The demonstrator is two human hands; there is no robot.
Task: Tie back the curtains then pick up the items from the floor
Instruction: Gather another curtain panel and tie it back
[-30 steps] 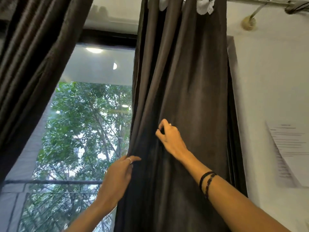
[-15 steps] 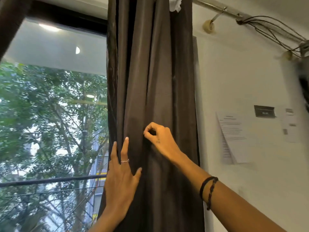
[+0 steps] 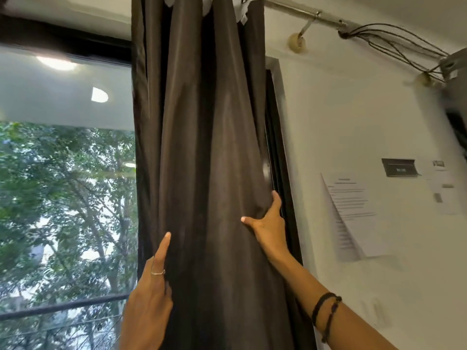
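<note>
Both hands are working the curtain (image 3: 202, 157) at centre frame.
The left hand (image 3: 149, 306) is lying flat against its left edge, forefinger straight and pointing up; the right hand (image 3: 269, 223) is reaching up from lower right, thumb spread wide, fingers cupping the right edge.

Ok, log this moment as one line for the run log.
step: gathering curtain | left hand: flat against left edge | right hand: round right edge | tie-back: none seen | floor: out of view
</note>
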